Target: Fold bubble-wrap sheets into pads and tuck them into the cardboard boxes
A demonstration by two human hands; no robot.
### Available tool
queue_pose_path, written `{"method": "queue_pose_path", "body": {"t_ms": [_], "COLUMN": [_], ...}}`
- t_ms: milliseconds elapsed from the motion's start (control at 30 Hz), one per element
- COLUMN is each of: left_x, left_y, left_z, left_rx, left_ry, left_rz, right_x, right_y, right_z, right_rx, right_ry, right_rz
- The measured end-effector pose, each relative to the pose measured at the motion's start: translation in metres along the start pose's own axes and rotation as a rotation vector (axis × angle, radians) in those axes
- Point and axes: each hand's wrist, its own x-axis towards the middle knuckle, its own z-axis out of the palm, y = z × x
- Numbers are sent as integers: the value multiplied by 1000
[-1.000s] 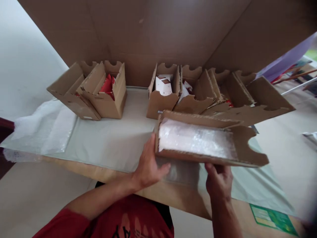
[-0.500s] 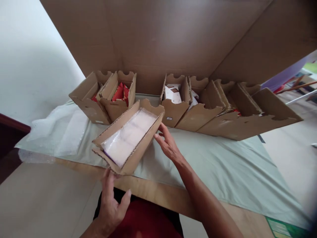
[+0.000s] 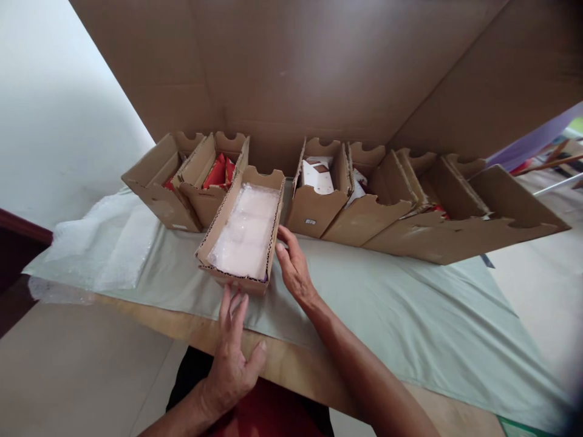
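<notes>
Spread left hand (image 3: 231, 361), half-curled right hand (image 3: 296, 267) touch filled box (image 3: 239, 281), seemingly not yet squared into desk's (image 3: 296, 362) back-edge box row (image 3: 339, 218).

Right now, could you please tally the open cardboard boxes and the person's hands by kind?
Open cardboard boxes: 7 (2 at the left, 1 at the hands, 4 at the right)
Hands: 2 (left hand, right hand)
Total: 9
</notes>
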Motion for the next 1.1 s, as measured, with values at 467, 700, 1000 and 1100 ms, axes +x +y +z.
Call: {"method": "queue_pose_path", "body": {"t_ms": [467,700,1000,1100], "left_x": [131,177,181,213], "left_y": [-16,-21,-18,-20], "left_z": [55,77,-9,-50], "left_rx": [-256,-338,19,180], "left_ry": [35,-17,334,487], "left_rz": [-55,-66,189,179], "right_x": [-24,-22,-21,-20], "right_y": [25,39,35,37], "right_z": [2,5,3,4], "right_rx": [-22,-63,-87,-65], "right_ry": [93,72,41,41], "right_rz": [123,151,149,166]}}
